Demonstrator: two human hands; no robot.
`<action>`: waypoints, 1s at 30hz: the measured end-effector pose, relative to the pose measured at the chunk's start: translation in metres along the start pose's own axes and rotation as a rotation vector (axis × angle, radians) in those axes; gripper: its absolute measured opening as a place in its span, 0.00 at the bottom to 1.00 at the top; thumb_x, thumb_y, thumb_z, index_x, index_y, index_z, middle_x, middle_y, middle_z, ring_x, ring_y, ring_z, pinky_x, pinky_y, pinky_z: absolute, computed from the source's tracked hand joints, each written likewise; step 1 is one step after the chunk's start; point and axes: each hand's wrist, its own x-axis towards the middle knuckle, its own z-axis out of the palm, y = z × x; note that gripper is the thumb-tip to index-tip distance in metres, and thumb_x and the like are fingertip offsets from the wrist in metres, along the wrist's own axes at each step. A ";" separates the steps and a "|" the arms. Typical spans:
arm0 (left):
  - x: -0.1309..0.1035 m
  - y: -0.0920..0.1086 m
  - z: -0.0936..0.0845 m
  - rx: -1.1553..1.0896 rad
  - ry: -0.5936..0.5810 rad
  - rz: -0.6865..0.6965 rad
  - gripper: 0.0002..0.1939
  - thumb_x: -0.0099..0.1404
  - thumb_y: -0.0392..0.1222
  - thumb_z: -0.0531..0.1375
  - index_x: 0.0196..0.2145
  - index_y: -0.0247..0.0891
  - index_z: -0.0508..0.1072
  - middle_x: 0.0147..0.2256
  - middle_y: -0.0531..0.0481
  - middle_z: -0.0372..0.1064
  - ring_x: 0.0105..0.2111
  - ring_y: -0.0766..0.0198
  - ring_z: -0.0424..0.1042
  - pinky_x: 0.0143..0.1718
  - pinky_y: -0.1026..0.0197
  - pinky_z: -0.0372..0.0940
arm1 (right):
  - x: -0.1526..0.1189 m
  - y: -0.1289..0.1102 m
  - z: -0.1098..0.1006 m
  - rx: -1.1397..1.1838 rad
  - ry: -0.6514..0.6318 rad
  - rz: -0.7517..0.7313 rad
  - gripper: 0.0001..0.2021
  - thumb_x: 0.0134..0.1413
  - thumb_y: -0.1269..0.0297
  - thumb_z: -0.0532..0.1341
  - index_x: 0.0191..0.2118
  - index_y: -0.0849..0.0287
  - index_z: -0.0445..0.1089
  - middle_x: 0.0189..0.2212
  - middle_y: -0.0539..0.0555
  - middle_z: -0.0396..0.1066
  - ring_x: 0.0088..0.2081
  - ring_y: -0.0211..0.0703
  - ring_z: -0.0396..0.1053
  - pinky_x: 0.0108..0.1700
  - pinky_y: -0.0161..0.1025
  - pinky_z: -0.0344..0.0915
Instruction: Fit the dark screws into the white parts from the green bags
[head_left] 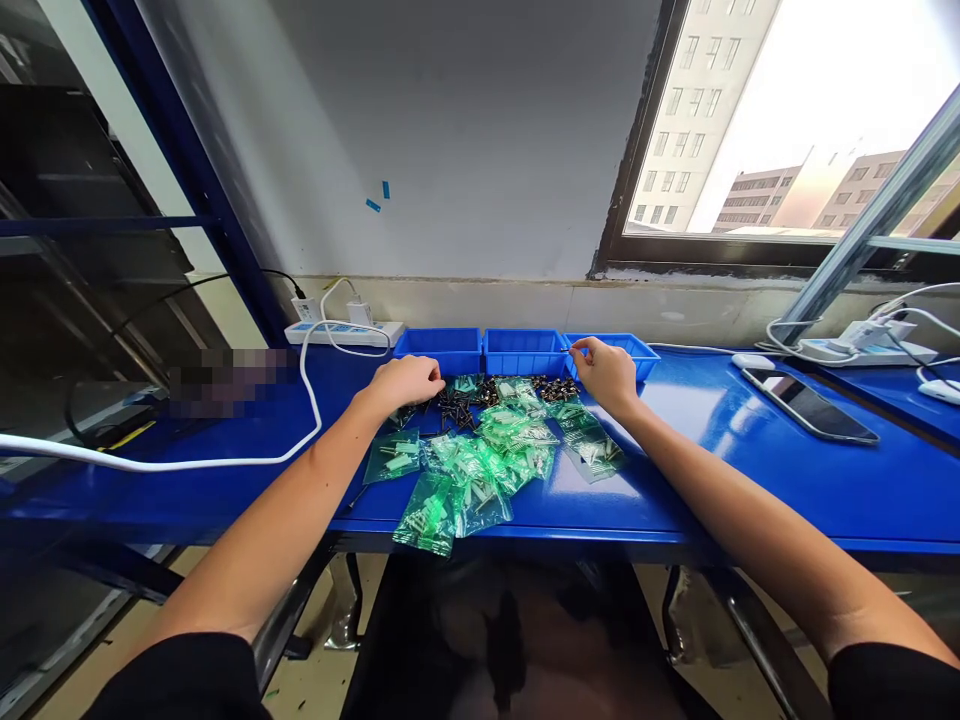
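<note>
My left hand (409, 384) is low over the left side of the pile, fingers curled together near the long dark screws (456, 408); anything inside them is hidden. With thumb and fingertips pinched, my right hand (606, 374) holds a tiny piece that looks like a screw (566, 349), at the front of the right blue bin (643, 360). Shorter brown-black screws (556, 390) lie heaped just left of that hand. Green-tinted clear bags (517, 432) with pale, plug-like pieces inside spread toward the table's front edge. One bag (429, 515) overhangs the edge.
A middle blue bin (523, 352) and a left blue bin (441, 348) stand in the same row by the wall. White cable (311, 400) runs from a power strip (337, 333) across the left side. A phone (810, 404) lies right on the blue table (697, 440).
</note>
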 end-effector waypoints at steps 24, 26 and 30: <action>0.013 -0.012 0.015 -0.167 0.135 0.112 0.14 0.61 0.44 0.53 0.42 0.40 0.73 0.44 0.46 0.74 0.44 0.55 0.72 0.43 0.59 0.64 | -0.104 -0.180 -0.014 0.243 -0.425 -1.272 0.06 0.58 0.72 0.56 0.41 0.62 0.67 0.35 0.54 0.71 0.39 0.44 0.68 0.28 0.37 0.57; 0.015 -0.013 0.016 -0.173 0.132 0.112 0.15 0.61 0.44 0.53 0.42 0.40 0.73 0.43 0.46 0.74 0.44 0.54 0.72 0.43 0.58 0.64 | -0.104 -0.175 -0.010 0.237 -0.439 -1.249 0.06 0.60 0.71 0.55 0.41 0.62 0.67 0.34 0.54 0.72 0.38 0.44 0.68 0.28 0.37 0.57; 0.020 -0.017 0.019 -0.181 0.129 0.117 0.16 0.61 0.45 0.53 0.44 0.40 0.73 0.44 0.46 0.74 0.44 0.54 0.72 0.43 0.58 0.64 | -0.107 -0.171 -0.003 0.252 -0.428 -1.262 0.07 0.60 0.72 0.55 0.42 0.62 0.66 0.37 0.55 0.71 0.39 0.44 0.67 0.32 0.38 0.60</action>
